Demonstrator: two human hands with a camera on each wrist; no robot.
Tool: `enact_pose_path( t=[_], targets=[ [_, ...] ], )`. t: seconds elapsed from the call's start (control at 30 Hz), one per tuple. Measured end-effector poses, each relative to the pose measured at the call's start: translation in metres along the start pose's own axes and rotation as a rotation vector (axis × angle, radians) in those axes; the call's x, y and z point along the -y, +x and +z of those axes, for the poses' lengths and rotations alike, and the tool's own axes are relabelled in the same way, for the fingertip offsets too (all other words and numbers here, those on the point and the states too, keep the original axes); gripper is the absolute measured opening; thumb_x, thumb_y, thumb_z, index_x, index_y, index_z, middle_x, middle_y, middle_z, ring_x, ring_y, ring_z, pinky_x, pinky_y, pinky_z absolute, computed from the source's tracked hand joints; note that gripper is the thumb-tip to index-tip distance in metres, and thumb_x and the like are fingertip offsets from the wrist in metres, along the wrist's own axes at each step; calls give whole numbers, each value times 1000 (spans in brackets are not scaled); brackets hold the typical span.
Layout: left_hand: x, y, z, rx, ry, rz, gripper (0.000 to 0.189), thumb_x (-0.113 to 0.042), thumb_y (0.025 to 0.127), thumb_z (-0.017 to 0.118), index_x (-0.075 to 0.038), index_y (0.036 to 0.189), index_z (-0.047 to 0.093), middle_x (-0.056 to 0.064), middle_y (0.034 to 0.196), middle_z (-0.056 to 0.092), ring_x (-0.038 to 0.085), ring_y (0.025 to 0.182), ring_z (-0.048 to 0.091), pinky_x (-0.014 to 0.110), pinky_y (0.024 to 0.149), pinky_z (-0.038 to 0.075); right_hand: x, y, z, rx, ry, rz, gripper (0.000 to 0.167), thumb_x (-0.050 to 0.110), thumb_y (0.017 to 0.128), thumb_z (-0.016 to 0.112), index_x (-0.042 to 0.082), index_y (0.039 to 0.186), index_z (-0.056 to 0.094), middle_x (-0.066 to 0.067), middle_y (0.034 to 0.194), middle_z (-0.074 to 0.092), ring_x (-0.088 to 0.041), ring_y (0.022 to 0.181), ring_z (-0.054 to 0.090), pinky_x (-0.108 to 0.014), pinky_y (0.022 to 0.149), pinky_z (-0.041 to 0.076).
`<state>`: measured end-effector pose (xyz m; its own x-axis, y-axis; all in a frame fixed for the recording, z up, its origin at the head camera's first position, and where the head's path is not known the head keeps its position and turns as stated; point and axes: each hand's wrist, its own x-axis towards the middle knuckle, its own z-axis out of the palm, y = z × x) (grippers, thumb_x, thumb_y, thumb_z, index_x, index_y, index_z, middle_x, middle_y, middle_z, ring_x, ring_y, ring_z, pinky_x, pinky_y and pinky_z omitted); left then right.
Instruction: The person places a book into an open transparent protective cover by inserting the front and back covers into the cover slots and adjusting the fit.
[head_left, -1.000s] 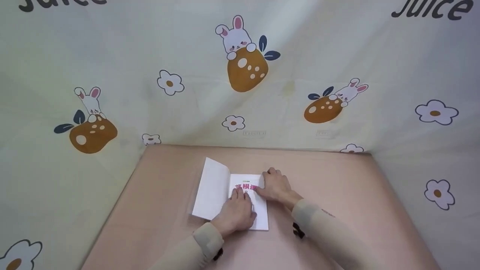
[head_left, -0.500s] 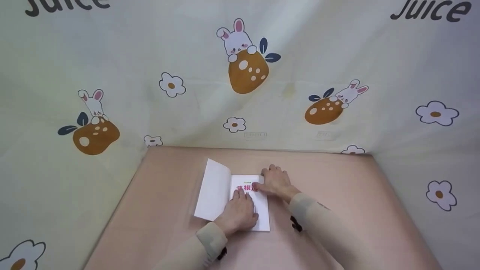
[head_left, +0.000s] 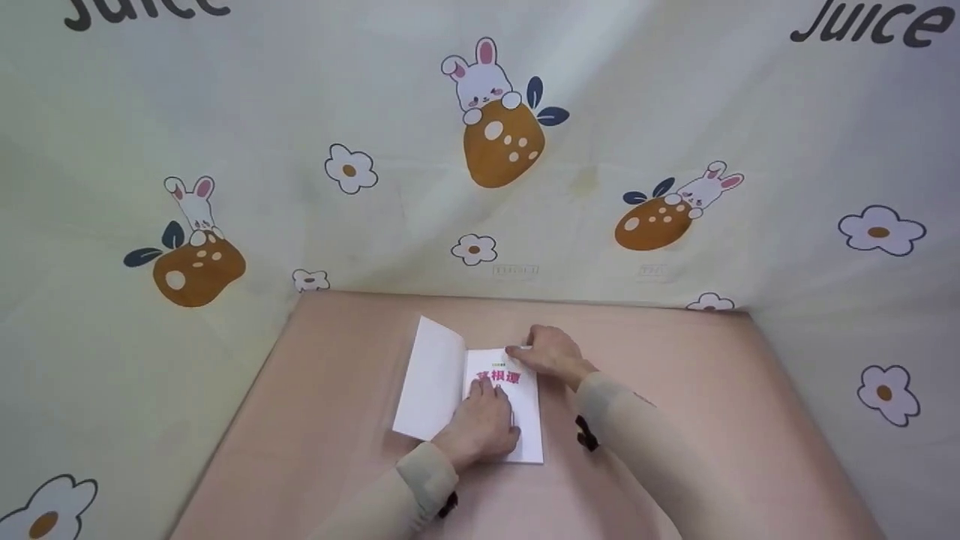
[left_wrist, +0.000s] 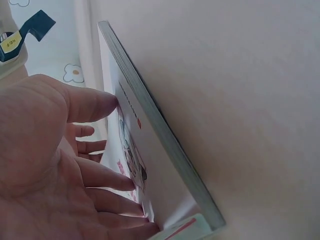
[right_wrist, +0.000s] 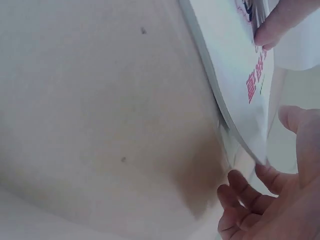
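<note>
An open book (head_left: 529,424) lies on the table, its white front cover (head_left: 431,379) standing up to the left. Pink characters and a small picture are printed on its right-hand page. My left hand (head_left: 480,426) rests on that page, fingers extended and thumb touching it in the left wrist view. At the page's top right corner is my right hand (head_left: 553,352). In the right wrist view the corner bends up slightly against the right index fingertip (right_wrist: 265,172). The right thumb (right_wrist: 290,117) is raised off the paper there, and the other fingers curl loosely beyond the corner.
A pinkish-beige cloth covers the table (head_left: 337,360). Pale curtains (head_left: 397,202) printed with rabbits, fruit and flowers rise at the back and both sides. Black bands show near both cuffs.
My right hand has shifted up toward the top corner, and its thumb has moved off the printed characters. The left hand stays on the page. The head view has shifted slightly.
</note>
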<state>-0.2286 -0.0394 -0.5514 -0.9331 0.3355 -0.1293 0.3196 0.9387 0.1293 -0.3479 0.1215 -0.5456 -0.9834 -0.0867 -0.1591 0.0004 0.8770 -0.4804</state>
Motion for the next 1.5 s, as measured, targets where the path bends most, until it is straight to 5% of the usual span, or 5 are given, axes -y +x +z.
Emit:
enact_pose_path(
  t=[0.23,0.47,0.7,1.03,1.5],
  targets=[
    [5,5,-4,-46,-90,-4,68,-42,104,71,14,143,63,30,150,66,43,147,62,49,128,52,-2,0,-2,20,272,40,53,55,106,69,5,122,71,-13,111,74,-26,100,71,-38,87,61],
    [8,12,-6,-129,-320,-82,71,-54,103,73,13,125,68,24,119,70,35,106,69,52,103,61,-7,-5,-10,92,518,131,71,60,108,62,-2,141,67,-17,128,76,-27,116,75,-44,108,62],
    [2,18,-18,-143,-409,-194,97,-74,96,71,13,136,61,30,125,69,39,108,68,50,94,61,3,-12,-26,175,708,95,61,58,112,55,2,112,77,-1,78,79,-9,64,74,-24,63,60],
    [22,18,-44,-102,-683,-179,48,-45,92,72,-3,113,68,8,90,71,20,73,71,28,58,54,14,-27,-38,274,958,26,70,56,117,45,-4,139,70,-11,106,85,-15,79,83,-28,69,69],
    [55,4,-53,-23,-983,-140,53,-48,103,68,3,120,69,9,100,70,21,89,71,34,74,62,10,-53,-12,471,940,-36,78,63,116,41,-3,155,58,-24,146,75,-37,125,81,-45,98,70]
  ],
)
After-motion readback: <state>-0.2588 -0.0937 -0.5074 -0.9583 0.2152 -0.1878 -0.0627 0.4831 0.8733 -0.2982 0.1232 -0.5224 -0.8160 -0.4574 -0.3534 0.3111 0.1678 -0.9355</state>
